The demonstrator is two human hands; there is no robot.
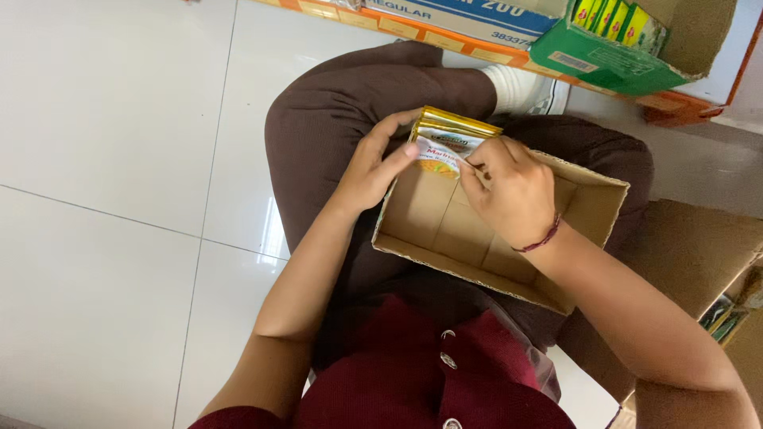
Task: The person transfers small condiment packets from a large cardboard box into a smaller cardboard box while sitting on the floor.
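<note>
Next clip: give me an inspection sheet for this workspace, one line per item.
Surface: white tiled floor; person sits cross-legged on it.
Job's things: open cardboard box on the lap, stack of gold-edged sachets standing at its far end.
Clutter: green carton of yellow packets, brown cardboard at the right.
Hands: left hand and right hand both grip the sachets.
Cables: nothing seen.
Surroundings: orange-edged shelf ahead.
</note>
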